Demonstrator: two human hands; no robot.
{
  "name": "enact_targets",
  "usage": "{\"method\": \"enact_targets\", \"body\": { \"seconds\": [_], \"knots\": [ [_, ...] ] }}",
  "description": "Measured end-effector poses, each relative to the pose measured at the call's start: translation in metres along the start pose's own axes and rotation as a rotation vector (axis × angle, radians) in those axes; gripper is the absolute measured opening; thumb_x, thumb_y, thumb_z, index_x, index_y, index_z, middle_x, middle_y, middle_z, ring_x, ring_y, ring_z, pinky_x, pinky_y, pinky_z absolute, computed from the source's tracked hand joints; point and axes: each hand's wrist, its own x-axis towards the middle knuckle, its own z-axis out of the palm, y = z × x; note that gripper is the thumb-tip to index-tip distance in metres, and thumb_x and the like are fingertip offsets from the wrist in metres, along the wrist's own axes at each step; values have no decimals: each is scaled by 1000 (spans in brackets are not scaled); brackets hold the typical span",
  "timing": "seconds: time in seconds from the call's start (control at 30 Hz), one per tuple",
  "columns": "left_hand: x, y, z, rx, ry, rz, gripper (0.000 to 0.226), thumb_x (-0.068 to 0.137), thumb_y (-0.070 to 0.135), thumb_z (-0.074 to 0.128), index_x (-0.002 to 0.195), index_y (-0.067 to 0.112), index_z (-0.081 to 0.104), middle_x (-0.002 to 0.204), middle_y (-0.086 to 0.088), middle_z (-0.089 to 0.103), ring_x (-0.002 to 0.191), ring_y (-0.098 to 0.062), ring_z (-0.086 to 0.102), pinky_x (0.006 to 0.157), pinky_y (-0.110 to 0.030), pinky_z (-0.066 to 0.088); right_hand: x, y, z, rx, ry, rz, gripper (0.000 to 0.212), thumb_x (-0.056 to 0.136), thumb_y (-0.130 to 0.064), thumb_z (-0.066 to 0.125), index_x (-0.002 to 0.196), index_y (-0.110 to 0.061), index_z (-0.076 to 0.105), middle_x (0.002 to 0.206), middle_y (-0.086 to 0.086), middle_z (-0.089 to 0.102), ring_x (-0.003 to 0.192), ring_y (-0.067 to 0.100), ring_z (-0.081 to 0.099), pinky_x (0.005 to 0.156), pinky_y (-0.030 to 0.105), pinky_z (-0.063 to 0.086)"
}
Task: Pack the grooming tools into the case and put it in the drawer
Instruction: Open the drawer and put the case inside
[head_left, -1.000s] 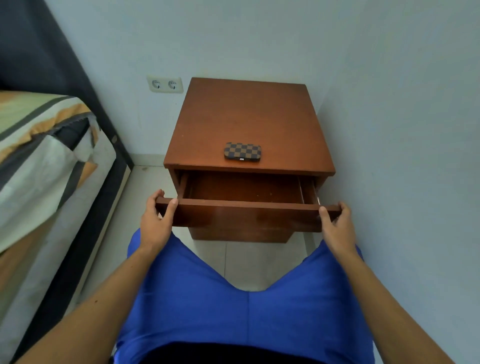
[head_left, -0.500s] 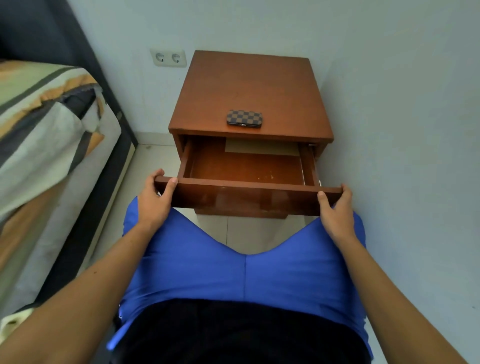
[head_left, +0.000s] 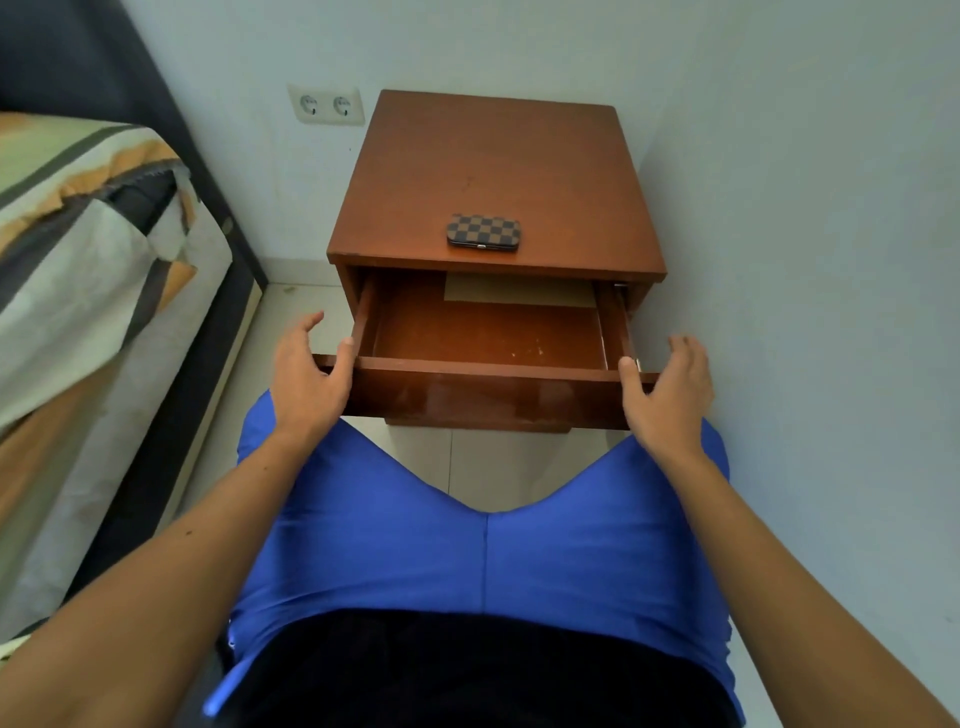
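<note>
Head view: a seated person's left hand (head_left: 306, 376) and right hand (head_left: 670, 395) flank the front panel of a pulled-out drawer (head_left: 488, 343), fingers spread and loosely apart, holding nothing; the left thumb touches the panel's top edge, and whether the right thumb touches it cannot be told. The checkered case (head_left: 483, 232) lies closed on the nightstand top (head_left: 493, 166), near its front edge and just above the drawer opening. Judged from here, the drawer hangs far out over the person's lap with no grip on it, so a knock from a knee could jolt or tilt it; a careless reach could also nudge the case off the front edge, into the drawer or onto the floor. A pale sheet (head_left: 519, 293) at the back of the drawer could slide or bunch beneath the case. The case is small, flat and oblong with rounded corners, patterned in brown and tan squares, a small metal clasp at its near side.
</note>
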Motion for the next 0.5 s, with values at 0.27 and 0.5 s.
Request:
{"method": "enact_targets", "body": {
  "seconds": [0.27, 0.5],
  "knots": [
    [88, 65, 33, 136, -148, 341, 41, 103, 31, 64, 139, 13, 61, 142, -6, 63, 137, -24, 52, 116, -34, 39, 66, -103, 26, 12, -209, -377, 71, 102, -47, 56, 159, -11, 34, 166, 10, 35, 156, 26, 28, 128, 50, 24],
    [157, 93, 71, 380, -300, 430, 54, 107, 50, 50, 149, 15, 55, 158, -8, 53, 155, -28, 38, 128, -47, 30, 134, -167, 69, -71, -443, -476, 81, 101, -51, 58, 164, -16, 22, 172, 5, 20, 159, 23, 18, 130, 44, 21]
  ]
}}
